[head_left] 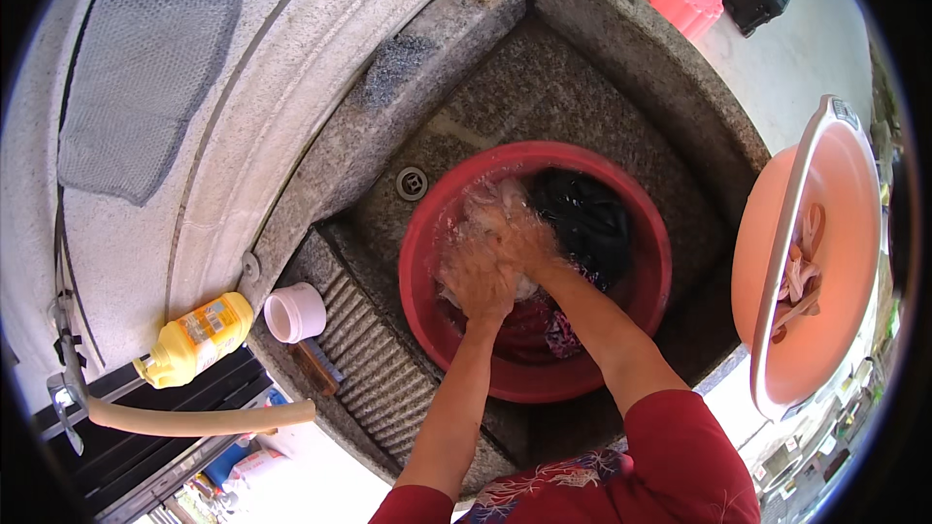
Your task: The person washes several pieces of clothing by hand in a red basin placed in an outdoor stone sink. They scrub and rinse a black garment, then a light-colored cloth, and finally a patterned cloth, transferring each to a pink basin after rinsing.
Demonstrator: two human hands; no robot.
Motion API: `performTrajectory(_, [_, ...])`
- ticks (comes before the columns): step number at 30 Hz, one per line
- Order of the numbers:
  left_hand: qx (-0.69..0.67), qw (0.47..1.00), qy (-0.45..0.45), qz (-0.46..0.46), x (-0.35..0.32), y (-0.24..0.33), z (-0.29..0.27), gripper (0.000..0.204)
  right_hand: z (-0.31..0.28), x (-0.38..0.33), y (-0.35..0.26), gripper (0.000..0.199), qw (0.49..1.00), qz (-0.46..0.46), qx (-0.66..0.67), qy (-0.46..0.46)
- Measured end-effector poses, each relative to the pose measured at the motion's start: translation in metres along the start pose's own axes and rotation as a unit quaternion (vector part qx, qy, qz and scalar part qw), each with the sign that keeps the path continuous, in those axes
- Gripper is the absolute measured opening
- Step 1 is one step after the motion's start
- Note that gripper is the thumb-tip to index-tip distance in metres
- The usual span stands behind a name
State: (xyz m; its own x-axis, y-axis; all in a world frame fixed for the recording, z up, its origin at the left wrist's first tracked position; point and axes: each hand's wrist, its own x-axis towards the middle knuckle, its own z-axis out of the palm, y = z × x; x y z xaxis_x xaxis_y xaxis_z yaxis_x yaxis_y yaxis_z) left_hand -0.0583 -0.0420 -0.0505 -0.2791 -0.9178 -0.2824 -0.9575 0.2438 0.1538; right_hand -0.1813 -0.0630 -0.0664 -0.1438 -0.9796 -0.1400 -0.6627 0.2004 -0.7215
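- A speckled grey stone sink (621, 49), rough and square-walled, fills the middle; a ribbed washboard slope (374, 354) runs down its near-left side, and a round metal drain (412, 182) sits left of the basin.
- A round red plastic basin (427, 243) stands in the sink, holding water and clothes; black cloth (587, 218) lies on its far-right side.
- A peach plastic tub (835, 194) rests tilted on the right rim.
- A grey woven mat (146, 78) lies flat at far left.
- The left hand (478, 279) and right hand (524, 233), side by side, are closed on a pale wet cloth (490, 202) in the basin's middle; the bunched cloth runs from the hands toward the far side.
- A yellow bottle (194, 338) with a bright label lies on its side at near left, cap pointing left, beside a white cup (294, 311) and a brush (316, 367).
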Motion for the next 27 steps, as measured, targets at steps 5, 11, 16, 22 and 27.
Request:
performTrajectory(5, [-0.092, 0.995, -0.037, 0.002, 0.019, -0.031, -0.028, 0.041, -0.037, 0.013, -0.016, 0.044, 0.988, 0.130, 0.071, -0.047])
performTrajectory(11, [-0.551, 0.835, 0.004, 0.005, -0.007, -0.024, -0.058, 0.037, -0.150, -0.018, -0.109, 0.033, 0.943, -0.096, 0.312, -0.070])
performTrajectory(16, [-0.587, 0.798, 0.090, 0.105, -0.034, -0.016, -0.110, 0.046, -0.232, -0.055, -0.193, 0.042, 0.870, -0.200, 0.404, -0.200])
performTrajectory(22, [-0.590, 0.794, 0.103, -0.104, -0.064, -0.028, -0.080, 0.056, -0.198, -0.055, -0.177, 0.074, 0.951, -0.231, 0.167, -0.123])
performTrajectory(27, [-0.622, 0.742, -0.095, -0.232, -0.095, -0.026, -0.075, 0.054, -0.108, -0.067, -0.073, 0.062, 0.962, -0.094, -0.217, -0.134])
